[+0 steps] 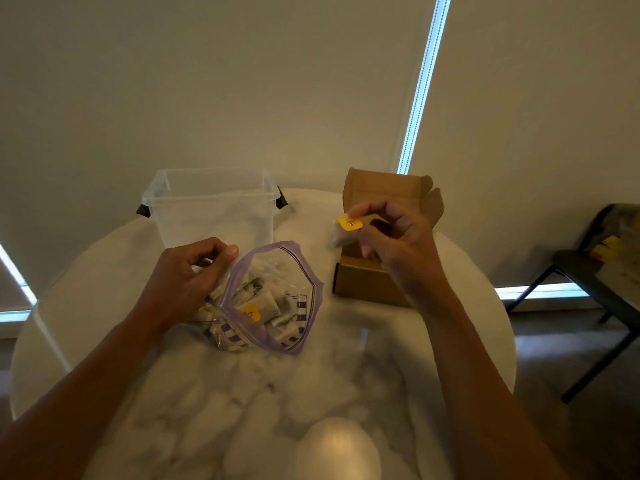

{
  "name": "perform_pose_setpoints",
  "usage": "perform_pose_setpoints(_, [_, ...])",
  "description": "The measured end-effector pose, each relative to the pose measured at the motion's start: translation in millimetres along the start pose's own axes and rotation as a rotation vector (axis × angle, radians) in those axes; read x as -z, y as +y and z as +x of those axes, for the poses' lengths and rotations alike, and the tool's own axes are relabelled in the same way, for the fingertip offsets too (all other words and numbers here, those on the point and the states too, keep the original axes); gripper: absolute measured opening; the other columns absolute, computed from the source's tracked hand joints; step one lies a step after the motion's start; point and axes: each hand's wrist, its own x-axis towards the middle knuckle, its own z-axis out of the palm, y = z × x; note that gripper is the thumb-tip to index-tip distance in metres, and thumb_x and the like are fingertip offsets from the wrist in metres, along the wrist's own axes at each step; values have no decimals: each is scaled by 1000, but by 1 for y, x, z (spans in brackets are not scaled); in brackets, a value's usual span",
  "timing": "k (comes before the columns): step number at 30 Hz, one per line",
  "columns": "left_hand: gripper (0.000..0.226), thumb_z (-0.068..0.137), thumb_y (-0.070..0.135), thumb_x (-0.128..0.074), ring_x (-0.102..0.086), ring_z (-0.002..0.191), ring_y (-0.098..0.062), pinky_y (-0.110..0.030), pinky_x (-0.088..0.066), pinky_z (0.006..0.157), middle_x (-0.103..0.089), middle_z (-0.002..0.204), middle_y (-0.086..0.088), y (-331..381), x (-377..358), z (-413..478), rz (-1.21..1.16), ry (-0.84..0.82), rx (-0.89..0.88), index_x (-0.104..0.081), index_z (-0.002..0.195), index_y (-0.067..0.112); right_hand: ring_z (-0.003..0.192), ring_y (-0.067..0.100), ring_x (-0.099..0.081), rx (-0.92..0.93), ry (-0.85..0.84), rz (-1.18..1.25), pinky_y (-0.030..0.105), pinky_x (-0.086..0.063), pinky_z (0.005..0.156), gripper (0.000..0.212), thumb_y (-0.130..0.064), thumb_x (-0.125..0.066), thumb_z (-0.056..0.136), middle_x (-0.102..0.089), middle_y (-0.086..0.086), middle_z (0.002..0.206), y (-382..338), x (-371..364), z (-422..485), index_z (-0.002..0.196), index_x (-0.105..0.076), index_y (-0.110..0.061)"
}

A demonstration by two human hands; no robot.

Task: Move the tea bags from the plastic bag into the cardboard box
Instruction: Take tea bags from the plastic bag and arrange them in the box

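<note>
A tea bag (341,233) with a yellow tag, pinched in the right hand (391,237), hangs over the open cardboard box (367,282). The left hand (187,271) grips the rim of the plastic bag (277,299), where many more remain, on a marble table (242,410). The transfer is mid-carry; next, likely a release into the box. A clear tub (211,209) stands behind.
</note>
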Motion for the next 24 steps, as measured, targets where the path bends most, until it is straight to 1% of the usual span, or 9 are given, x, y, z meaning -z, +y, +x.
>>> perform_pose_setpoints(1, [44,102,56,-59,-70,80,-17,-27,-53,72,-76,85,5,0,0,0,1,3,-6,-79,94,17,63,3,-54,8,62,-13,16,-45,58,14,-9,-69,100,-66,-9,78,3,10,0,112,-75,-11])
perform_pose_setpoints(3, [48,100,59,-58,-71,81,-19,-31,-53,72,-75,84,3,0,-1,0,3,12,-11,-78,94,16,74,-2,-61,1,155,-69,12,-48,63,20,-12,-64,100,-71,-6,93,9,28,-1,114,-77,-10])
perform_pose_setpoints(6, [49,100,59,-59,-69,79,-20,-31,-51,72,-74,81,2,0,-2,0,-2,21,-13,-77,93,14,98,-6,-64,-32,306,-285,10,-51,70,17,-23,-69,102,-73,-3,113,24,47,-3,113,-81,-20])
perform_pose_setpoints(9, [43,104,53,-64,-68,76,-17,-27,-51,70,-73,80,2,0,-3,0,1,26,-14,-76,92,14,102,1,-67,-100,346,-519,4,-49,69,17,-32,-79,94,-75,-11,107,41,67,-6,111,-79,-34])
perform_pose_setpoints(11, [34,109,41,-69,-68,76,-17,-19,-50,66,-73,79,3,2,-3,0,9,27,1,-77,89,14,98,7,-73,-194,292,-482,17,-59,73,22,-28,-83,90,-78,-14,99,49,76,-9,111,-79,-35])
perform_pose_setpoints(13, [29,108,31,-68,-66,75,-17,-11,-48,60,-73,78,1,4,-4,-1,15,31,17,-76,87,14,97,12,-74,-248,271,-511,29,-62,81,19,-30,-85,89,-78,-13,95,54,78,-11,107,-82,-34])
perform_pose_setpoints(15, [28,108,30,-68,-66,75,-16,-10,-48,59,-73,78,1,6,-4,-1,22,29,17,-76,87,14,97,11,-72,-277,269,-532,23,-56,77,17,-34,-86,88,-78,-11,96,56,79,-12,104,-84,-33])
perform_pose_setpoints(20, [28,109,32,-69,-69,78,-18,-20,-53,65,-75,81,2,6,-2,-2,11,20,0,-78,91,12,103,6,-66,-264,309,-621,13,-45,75,12,-35,-84,89,-76,-13,101,58,80,-12,101,-83,-33])
perform_pose_setpoints(24, [29,108,33,-67,-69,79,-20,-30,-52,73,-75,81,0,7,-2,-2,6,9,-1,-78,92,11,98,1,-64,-258,328,-668,7,-39,72,9,-26,-82,92,-73,-14,98,55,79,-12,100,-83,-30])
